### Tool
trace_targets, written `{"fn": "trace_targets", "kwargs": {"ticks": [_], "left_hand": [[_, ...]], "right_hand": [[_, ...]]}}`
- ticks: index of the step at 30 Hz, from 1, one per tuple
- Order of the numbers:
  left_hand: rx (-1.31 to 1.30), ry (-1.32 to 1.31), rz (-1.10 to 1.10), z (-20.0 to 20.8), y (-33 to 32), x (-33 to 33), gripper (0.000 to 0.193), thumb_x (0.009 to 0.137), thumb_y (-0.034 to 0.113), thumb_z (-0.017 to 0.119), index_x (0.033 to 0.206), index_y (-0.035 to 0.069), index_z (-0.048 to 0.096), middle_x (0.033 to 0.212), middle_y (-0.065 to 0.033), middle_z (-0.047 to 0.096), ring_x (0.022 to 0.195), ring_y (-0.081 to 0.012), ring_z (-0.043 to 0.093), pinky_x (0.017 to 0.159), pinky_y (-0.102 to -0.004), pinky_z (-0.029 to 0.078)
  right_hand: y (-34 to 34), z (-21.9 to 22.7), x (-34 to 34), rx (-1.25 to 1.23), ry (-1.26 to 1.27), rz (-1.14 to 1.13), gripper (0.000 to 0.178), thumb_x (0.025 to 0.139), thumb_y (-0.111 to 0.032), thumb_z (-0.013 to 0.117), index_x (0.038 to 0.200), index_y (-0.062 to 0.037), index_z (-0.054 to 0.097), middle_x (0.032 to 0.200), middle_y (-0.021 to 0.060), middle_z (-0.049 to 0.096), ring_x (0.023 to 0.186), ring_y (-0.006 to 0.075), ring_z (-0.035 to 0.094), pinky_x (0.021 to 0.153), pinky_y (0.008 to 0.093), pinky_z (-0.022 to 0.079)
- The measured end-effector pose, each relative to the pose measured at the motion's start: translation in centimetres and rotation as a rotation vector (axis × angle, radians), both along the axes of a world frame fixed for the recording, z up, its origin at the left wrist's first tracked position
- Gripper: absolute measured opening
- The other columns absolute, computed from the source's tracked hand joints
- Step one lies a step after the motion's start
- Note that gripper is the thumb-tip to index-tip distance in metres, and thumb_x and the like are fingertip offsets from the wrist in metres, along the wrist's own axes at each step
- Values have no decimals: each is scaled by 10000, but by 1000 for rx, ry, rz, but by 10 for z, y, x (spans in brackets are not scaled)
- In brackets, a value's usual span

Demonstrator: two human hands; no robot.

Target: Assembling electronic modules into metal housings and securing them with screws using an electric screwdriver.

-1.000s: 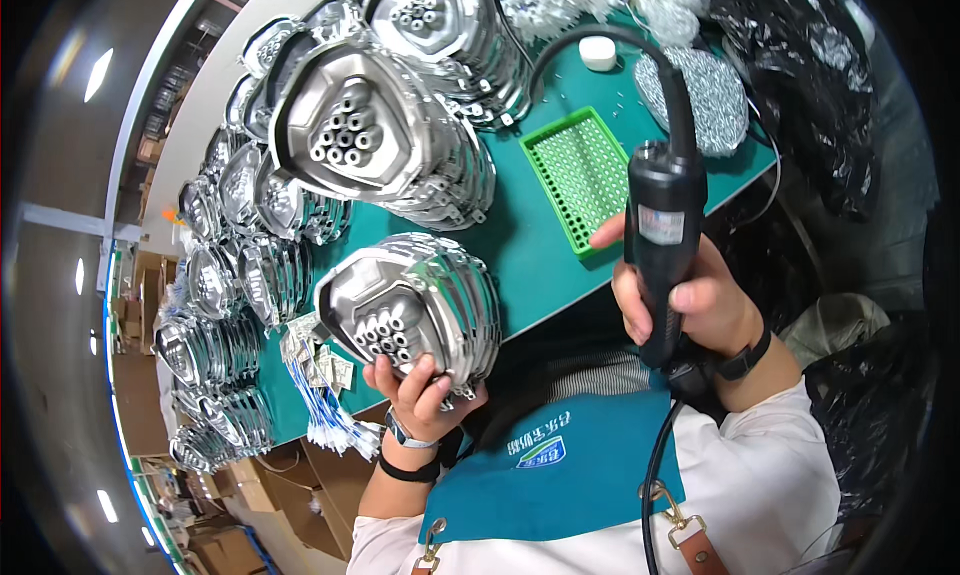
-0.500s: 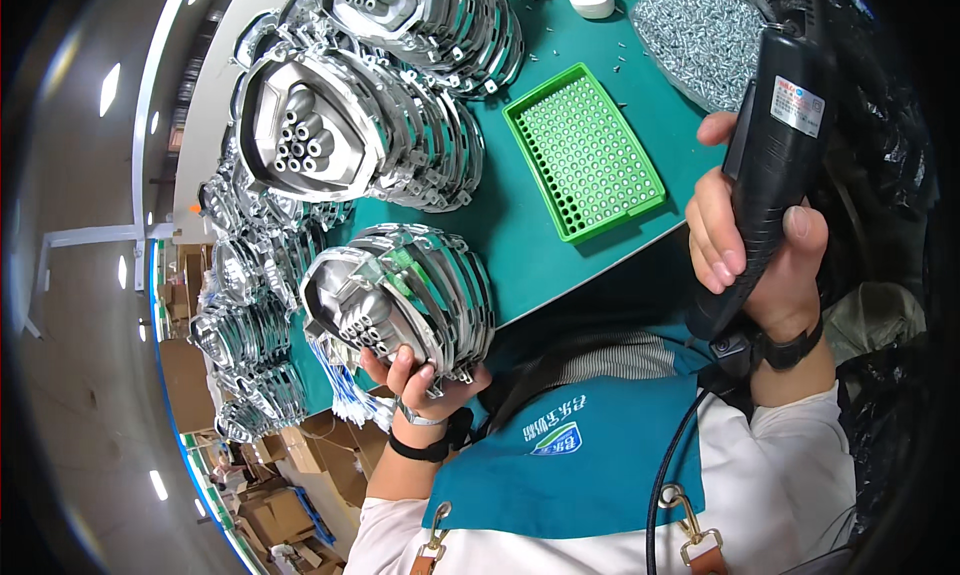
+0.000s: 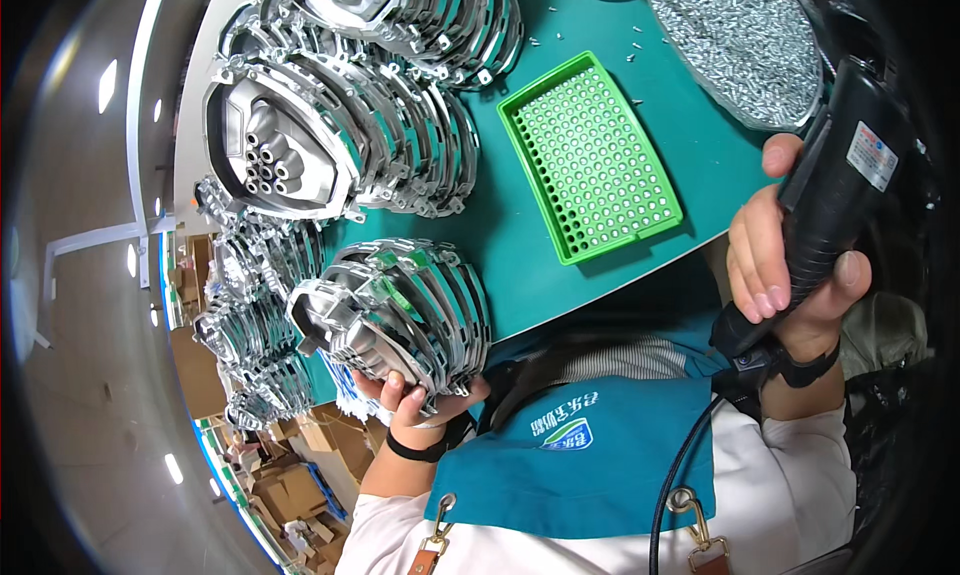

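Observation:
My right hand (image 3: 775, 270) is wrapped around the black handle of a corded power screwdriver (image 3: 848, 190), which stands above the right edge of the table; its tip is lost in the dark. My left hand (image 3: 420, 403) grips the lower edge of the front silver metal housing (image 3: 365, 343) in the near stack. That housing leans out of line with the others behind it, which stay upright in a row. Clustered round tubes show inside its cavity. My left thumb is partly hidden behind the metal.
Larger stacks of metal housings (image 3: 335, 125) fill the table's left side. A green tray (image 3: 665, 229) with rows of small round parts lies mid-table. A heap of screws (image 3: 740, 50) sits far right, with loose screws nearby. Cardboard boxes (image 3: 285, 495) stand beyond the left edge.
The front housing has tipped in my left hand, its face turning downward. My right hand and the screwdriver have shifted right and slightly down in the picture; the view has moved a little too.

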State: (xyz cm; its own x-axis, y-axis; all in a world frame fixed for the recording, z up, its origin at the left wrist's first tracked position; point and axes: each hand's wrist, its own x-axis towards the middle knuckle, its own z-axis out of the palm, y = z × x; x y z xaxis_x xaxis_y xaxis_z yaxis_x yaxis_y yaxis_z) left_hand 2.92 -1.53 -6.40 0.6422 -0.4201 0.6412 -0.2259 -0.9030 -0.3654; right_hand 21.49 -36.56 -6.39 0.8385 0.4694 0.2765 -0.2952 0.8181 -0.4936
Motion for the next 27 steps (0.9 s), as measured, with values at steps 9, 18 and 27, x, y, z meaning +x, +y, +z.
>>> {"fn": "trace_targets", "kwargs": {"ticks": [9,18,27], "left_hand": [[-44,19,-14,0,3,-1,748,665,494,681,1247,216,302,1326,-87,316,1345,-404,264,1126,-634,161],[-37,-25,-19,0,3,3,726,677,488,652,1246,204,301,1315,-102,319,1344,-411,259,1123,-632,174],[81,12,42,9,-14,8,793,688,484,618,1371,215,319,1306,-7,276,1328,-175,275,1136,-582,189]], "right_hand": [[-1,-9,4,-74,20,-4,857,728,-395,743,1279,84,294,558,83,524,473,159,540,437,253,509],[5,-5,4,-67,19,-70,756,780,-369,751,1258,1,298,558,38,512,460,123,507,406,225,487],[1,-7,4,-84,25,-34,813,737,-373,713,1264,92,304,568,90,518,478,160,527,438,255,500]]}}
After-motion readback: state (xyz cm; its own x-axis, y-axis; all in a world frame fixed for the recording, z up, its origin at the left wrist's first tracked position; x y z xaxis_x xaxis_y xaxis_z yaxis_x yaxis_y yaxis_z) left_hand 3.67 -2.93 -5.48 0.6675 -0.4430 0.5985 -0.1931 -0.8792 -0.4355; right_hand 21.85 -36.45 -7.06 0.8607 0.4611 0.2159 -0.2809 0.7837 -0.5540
